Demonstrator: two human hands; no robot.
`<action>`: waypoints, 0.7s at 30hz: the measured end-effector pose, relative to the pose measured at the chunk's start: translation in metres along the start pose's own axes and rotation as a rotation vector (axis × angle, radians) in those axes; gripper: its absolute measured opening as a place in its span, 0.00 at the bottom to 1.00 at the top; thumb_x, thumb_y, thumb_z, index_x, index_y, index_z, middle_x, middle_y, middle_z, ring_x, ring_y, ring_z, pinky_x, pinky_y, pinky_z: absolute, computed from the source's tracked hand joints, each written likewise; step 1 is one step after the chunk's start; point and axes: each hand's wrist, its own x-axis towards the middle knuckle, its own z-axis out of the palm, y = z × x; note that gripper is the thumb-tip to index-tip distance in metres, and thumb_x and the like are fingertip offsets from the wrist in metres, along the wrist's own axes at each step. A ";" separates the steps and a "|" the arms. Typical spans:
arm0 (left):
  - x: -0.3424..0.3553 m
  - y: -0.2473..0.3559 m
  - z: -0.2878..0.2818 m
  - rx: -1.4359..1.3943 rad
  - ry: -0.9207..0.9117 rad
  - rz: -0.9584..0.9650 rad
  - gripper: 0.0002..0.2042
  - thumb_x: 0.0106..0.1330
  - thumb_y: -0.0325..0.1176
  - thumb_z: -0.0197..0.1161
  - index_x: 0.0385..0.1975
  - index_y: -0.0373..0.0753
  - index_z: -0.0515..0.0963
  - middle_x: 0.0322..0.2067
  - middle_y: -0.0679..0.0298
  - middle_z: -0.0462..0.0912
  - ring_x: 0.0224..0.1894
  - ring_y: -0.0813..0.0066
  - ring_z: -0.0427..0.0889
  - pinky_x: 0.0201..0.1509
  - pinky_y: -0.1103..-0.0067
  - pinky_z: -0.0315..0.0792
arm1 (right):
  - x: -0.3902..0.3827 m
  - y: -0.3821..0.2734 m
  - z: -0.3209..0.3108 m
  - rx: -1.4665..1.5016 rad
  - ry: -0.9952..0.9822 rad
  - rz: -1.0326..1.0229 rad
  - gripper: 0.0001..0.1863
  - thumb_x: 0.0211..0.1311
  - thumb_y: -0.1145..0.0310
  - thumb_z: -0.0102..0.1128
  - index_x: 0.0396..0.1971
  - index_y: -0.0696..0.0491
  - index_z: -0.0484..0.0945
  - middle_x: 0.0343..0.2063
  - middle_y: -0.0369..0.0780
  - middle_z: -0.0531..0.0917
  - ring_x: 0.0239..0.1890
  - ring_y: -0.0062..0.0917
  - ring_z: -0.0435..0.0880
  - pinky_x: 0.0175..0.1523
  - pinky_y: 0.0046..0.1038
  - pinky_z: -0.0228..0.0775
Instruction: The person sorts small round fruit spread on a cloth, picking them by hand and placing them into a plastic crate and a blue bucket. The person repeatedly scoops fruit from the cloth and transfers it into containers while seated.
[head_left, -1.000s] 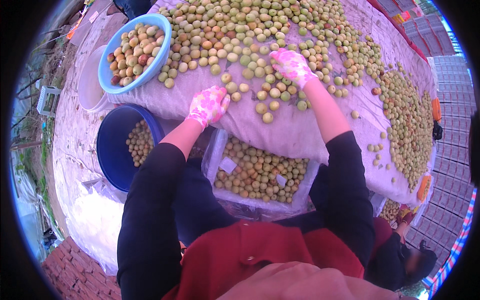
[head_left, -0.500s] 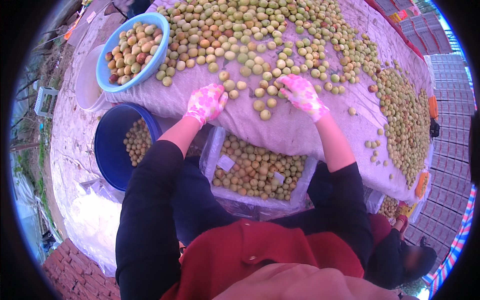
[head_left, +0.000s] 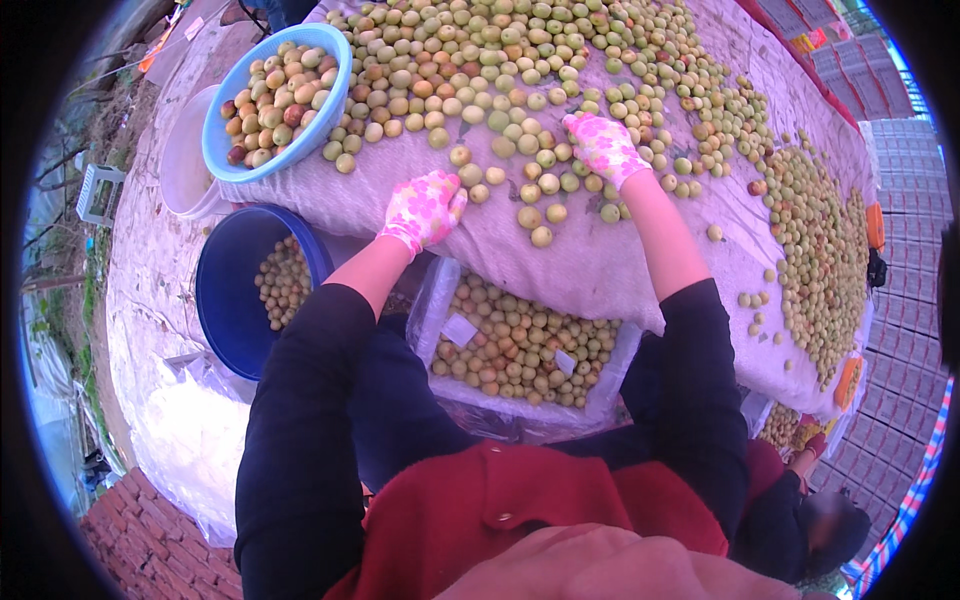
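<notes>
Both my hands wear white gloves with pink flowers. My left hand point(head_left: 425, 208) rests at the near edge of the cloth-covered table point(head_left: 350, 205), its fingers curled in; whatever is in it is hidden. Farther right, my right hand point(head_left: 606, 148) reaches into the spread of small round green-yellow fruits point(head_left: 500, 60), fingers bent and closed down among them; no fruit shows clearly in its grip. A few loose fruits point(head_left: 541, 236) lie between the hands. Below the table edge, in front of my lap, stands a plastic-lined crate point(head_left: 432, 325) of the same fruits.
At the left, a light-blue basin point(head_left: 340, 95) of redder fruits sits by a white bucket point(head_left: 180, 185). Under it stands a dark-blue bucket point(head_left: 225, 310) partly filled with fruits. Another fruit heap point(head_left: 815, 250) lies at the right. A co-worker point(head_left: 815, 530) is at the lower right.
My right hand has moved slightly farther out over the fruits. The left hand has shifted a little right and nearer to me. The whole view has shifted slightly.
</notes>
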 end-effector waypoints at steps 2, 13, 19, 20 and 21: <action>0.000 -0.001 0.000 0.014 -0.001 0.011 0.13 0.68 0.43 0.53 0.36 0.41 0.79 0.37 0.54 0.83 0.41 0.55 0.83 0.46 0.61 0.76 | 0.008 0.001 -0.002 -0.052 -0.084 0.022 0.23 0.60 0.57 0.60 0.53 0.52 0.75 0.47 0.46 0.82 0.52 0.41 0.80 0.56 0.41 0.71; -0.001 -0.001 0.001 -0.005 0.047 0.035 0.13 0.68 0.43 0.53 0.36 0.40 0.79 0.36 0.54 0.82 0.41 0.54 0.83 0.45 0.60 0.76 | 0.033 -0.056 0.003 0.085 0.005 -0.050 0.18 0.60 0.57 0.60 0.47 0.50 0.77 0.41 0.43 0.85 0.46 0.40 0.84 0.48 0.44 0.75; -0.001 0.001 -0.001 0.005 0.025 0.012 0.14 0.68 0.44 0.53 0.35 0.40 0.78 0.37 0.53 0.82 0.41 0.51 0.82 0.45 0.58 0.75 | -0.010 -0.043 -0.029 0.345 -0.090 -0.240 0.20 0.61 0.52 0.60 0.45 0.51 0.77 0.44 0.45 0.83 0.51 0.40 0.81 0.53 0.42 0.72; -0.001 0.001 -0.001 0.023 0.027 0.013 0.13 0.68 0.43 0.53 0.35 0.40 0.78 0.36 0.54 0.82 0.40 0.52 0.82 0.45 0.59 0.75 | -0.030 -0.040 -0.034 0.430 -0.093 -0.305 0.19 0.62 0.52 0.60 0.44 0.51 0.77 0.44 0.45 0.83 0.50 0.40 0.81 0.53 0.41 0.72; -0.001 0.001 -0.001 0.040 0.027 0.014 0.13 0.68 0.43 0.54 0.35 0.40 0.78 0.36 0.55 0.82 0.40 0.53 0.83 0.44 0.60 0.76 | -0.052 -0.039 -0.038 0.515 -0.098 -0.371 0.19 0.62 0.51 0.60 0.43 0.51 0.77 0.44 0.46 0.82 0.50 0.40 0.81 0.53 0.40 0.73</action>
